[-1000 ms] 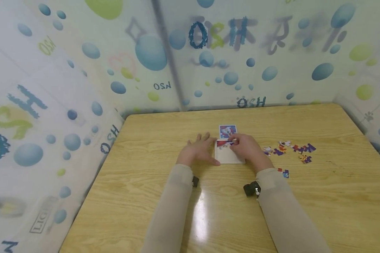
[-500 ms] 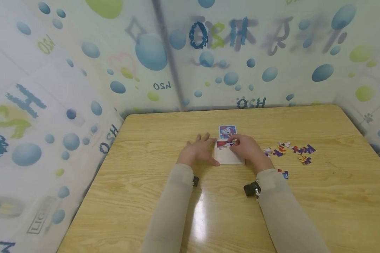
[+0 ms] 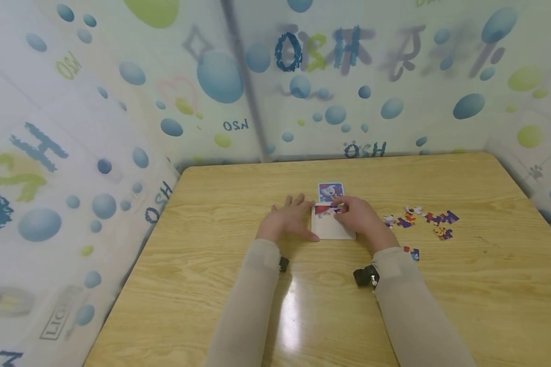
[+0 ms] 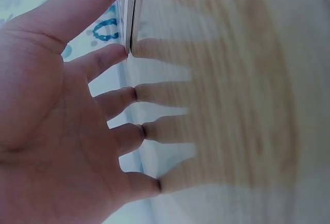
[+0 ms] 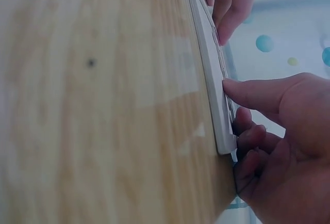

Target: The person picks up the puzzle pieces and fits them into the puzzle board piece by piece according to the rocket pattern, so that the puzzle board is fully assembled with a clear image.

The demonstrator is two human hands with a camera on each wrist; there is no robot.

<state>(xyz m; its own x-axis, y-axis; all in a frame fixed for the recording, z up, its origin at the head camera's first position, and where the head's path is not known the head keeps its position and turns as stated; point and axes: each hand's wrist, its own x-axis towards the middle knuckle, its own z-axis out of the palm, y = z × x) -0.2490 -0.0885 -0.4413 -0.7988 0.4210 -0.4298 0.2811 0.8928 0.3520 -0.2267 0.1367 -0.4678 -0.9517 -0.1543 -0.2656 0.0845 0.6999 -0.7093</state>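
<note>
A flat, pale puzzle tray (image 3: pixel 328 229) lies on the table, with colourful jigsaw pieces (image 3: pixel 322 209) along its far edge. My left hand (image 3: pixel 284 223) is spread at the tray's left side, thumb and index finger touching its edge. In the left wrist view, its other fingertips rest on the tabletop. With curled fingers, my right hand (image 3: pixel 360 218) holds a jigsaw piece (image 3: pixel 334 205) at the far part of the tray; the fingers hide most of it. From the right wrist view, the right thumb (image 5: pixel 252 92) meets the tray's top and the other fingers bend beside its edge.
Behind the tray lies a picture card (image 3: pixel 329 191) with a cartoon figure on blue and red. Several loose jigsaw pieces (image 3: pixel 406 220) are scattered right of the right hand, and another piece (image 3: pixel 414 254) sits by the right sleeve. A patterned wall borders the table (image 3: pixel 202 265).
Both hands stay at the tray almost unmoved. The right fingertips shift very slightly at the far row of pieces. The loose pieces keep their places.
</note>
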